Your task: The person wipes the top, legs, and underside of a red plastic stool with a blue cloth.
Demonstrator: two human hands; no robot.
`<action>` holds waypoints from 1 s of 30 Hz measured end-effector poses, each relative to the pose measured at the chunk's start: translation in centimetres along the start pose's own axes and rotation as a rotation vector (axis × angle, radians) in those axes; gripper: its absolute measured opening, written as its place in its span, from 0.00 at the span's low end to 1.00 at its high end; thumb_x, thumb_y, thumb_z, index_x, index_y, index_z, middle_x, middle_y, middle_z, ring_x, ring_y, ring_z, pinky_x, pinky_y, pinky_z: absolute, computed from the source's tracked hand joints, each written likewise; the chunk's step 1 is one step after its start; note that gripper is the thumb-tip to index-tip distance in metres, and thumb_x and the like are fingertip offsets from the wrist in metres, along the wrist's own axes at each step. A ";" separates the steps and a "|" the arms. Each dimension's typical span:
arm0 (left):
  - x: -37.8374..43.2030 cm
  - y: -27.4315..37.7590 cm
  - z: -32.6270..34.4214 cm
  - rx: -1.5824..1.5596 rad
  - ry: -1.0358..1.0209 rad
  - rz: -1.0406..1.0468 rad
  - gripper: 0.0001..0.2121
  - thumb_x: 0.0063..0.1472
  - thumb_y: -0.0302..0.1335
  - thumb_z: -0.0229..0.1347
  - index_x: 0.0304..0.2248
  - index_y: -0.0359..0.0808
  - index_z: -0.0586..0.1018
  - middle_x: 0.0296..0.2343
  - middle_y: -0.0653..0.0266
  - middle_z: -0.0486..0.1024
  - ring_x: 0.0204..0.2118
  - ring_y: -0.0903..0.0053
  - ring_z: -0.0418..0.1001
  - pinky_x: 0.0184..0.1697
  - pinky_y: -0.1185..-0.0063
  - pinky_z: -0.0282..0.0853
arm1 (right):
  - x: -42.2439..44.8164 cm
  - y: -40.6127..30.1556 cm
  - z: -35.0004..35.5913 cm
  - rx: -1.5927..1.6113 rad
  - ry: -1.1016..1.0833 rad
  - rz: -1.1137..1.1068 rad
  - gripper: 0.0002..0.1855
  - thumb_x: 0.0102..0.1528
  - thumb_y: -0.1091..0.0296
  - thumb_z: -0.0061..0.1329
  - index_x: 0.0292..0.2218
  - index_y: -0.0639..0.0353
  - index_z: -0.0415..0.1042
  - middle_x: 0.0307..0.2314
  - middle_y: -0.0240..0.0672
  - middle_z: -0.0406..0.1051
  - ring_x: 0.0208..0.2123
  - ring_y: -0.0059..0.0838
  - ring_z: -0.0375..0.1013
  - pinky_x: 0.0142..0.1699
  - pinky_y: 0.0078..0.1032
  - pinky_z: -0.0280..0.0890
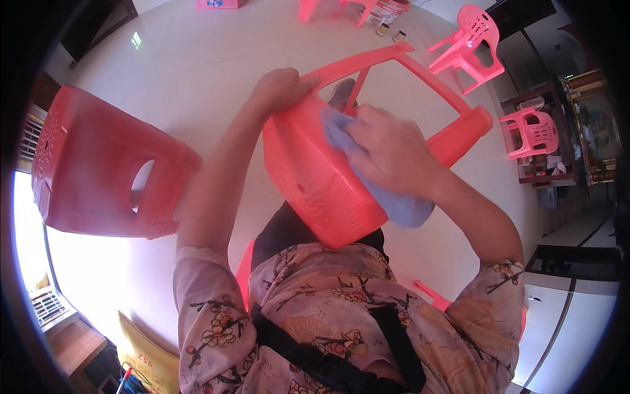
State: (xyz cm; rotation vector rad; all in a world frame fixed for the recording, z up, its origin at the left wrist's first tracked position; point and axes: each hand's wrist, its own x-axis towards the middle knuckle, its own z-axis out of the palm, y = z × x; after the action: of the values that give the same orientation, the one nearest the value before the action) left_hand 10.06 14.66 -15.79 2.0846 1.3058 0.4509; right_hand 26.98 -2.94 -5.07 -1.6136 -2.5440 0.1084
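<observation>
A red plastic stool (315, 162) is tilted on its side before me, its seat turned towards my lap and its legs pointing away. My left hand (283, 91) grips the stool's side by the upper leg opening. In my right hand (393, 150) is a blue cloth (413, 207), pressed against the stool's side panel; part of the cloth hangs down past the panel's edge. The right hand looks slightly blurred. To my left stands another, darker red plastic stool (108, 167), apart from my left arm.
Pink plastic chairs (475, 47) (534, 133) stand at the far right. At the top are a pink stool (337, 5), a bucket (388, 11) and two small cans (382, 29). A yellow sack (147, 354) bearing writing lies at lower left. Pale floor (197, 64) surrounds me.
</observation>
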 end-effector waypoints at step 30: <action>-8.7 6.8 0.7 -0.100 -0.016 0.559 0.30 0.69 0.52 0.34 0.50 0.35 0.76 0.25 0.57 0.71 0.34 0.63 0.67 0.45 0.68 0.59 | -7.0 5.0 1.3 0.413 0.433 -0.248 0.13 0.45 0.58 0.56 0.28 0.58 0.72 0.28 0.35 0.71 0.34 0.35 0.69 0.39 0.34 0.60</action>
State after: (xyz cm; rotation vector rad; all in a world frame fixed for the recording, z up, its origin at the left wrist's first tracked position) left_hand 11.16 4.56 -11.35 2.3433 0.6546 0.7153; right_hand 34.20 -7.11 -7.51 -1.0311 -2.1812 0.2158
